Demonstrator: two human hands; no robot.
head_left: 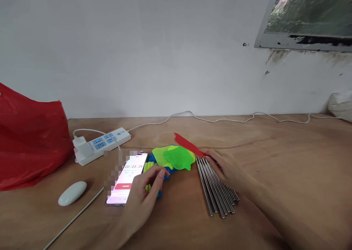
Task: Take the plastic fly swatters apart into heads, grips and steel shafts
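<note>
My left hand [145, 193] comes in from below, back turned up, fingers [159, 175] loosely bent and pointing forward, not clenched; my right forearm [275, 209] slants in from the lower right; my right hand [228, 169] lies palm down, fingers stretched flat toward the left.

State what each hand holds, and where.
Nothing clearly held: left hand touches plastic handles beside the phone; right hand lies on the far ends of the metal rods.
</note>
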